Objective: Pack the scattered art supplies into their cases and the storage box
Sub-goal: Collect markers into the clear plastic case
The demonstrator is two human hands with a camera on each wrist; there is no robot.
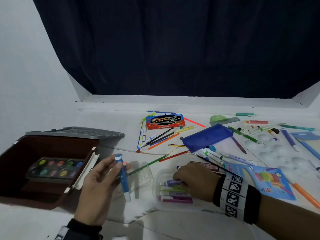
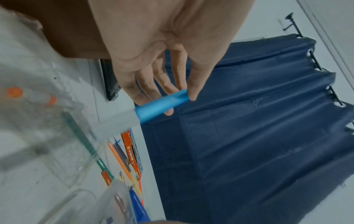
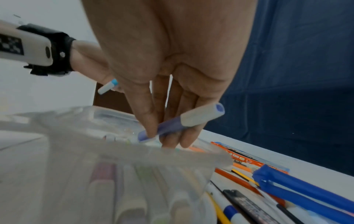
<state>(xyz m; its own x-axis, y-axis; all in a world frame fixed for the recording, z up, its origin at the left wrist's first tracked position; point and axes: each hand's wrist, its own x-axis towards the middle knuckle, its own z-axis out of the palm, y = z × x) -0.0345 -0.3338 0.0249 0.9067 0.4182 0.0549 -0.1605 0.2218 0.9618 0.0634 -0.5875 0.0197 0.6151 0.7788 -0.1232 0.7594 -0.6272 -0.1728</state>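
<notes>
My left hand (image 1: pixel 110 172) pinches a blue marker (image 1: pixel 123 177) between thumb and fingers, holding it above the table beside the brown storage box (image 1: pixel 15 172); its blue barrel (image 2: pixel 162 104) shows in the left wrist view. My right hand (image 1: pixel 186 179) grips a purple marker with a white cap (image 3: pixel 184 122) over the clear marker case (image 1: pixel 156 187), which holds several pastel markers (image 1: pixel 174 194). The case's clear lid (image 1: pixel 143 175) lies open to its left. A watercolor palette (image 1: pixel 55 168) lies inside the storage box.
A grey box lid (image 1: pixel 78 133) leans behind the storage box. Loose pencils (image 1: pixel 161 140), a red paint box (image 1: pixel 164 122), a blue pencil case (image 1: pixel 207 137), a white mixing palette (image 1: pixel 280 153), markers and a blue booklet (image 1: pixel 259 179) cover the table's right half.
</notes>
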